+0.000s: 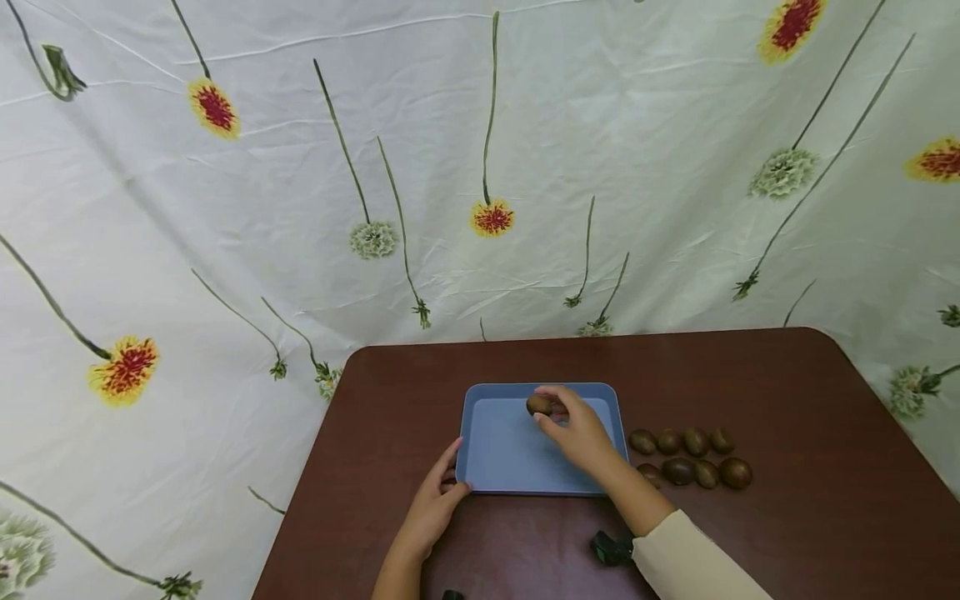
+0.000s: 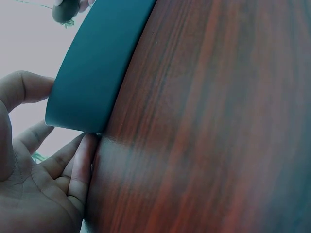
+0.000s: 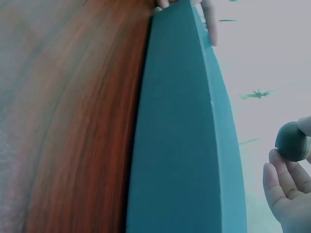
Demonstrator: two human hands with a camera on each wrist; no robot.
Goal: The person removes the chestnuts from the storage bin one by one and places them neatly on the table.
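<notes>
A light blue rectangular tray (image 1: 498, 450) lies on the table. At its near left corner my left hand (image 1: 431, 504) holds it, the thumb at the near side and the fingers along the left side. The left wrist view shows those fingers (image 2: 80, 165) touching the tray wall (image 2: 99, 73). Above the tray's far right part, my right hand (image 1: 573, 429) pinches a brown oval fruit (image 1: 538, 405) between thumb and fingers. The right wrist view has this fruit (image 3: 291, 141) raised above the rim. Its exact kind cannot be told.
Several similar brown fruits (image 1: 696, 442) lie in two rows right of the tray, the nearest close to its edge. The brown wooden table (image 1: 810, 400) reaches back to a white flowered cloth (image 1: 660, 125). A small black object (image 1: 611, 550) shows by the right sleeve.
</notes>
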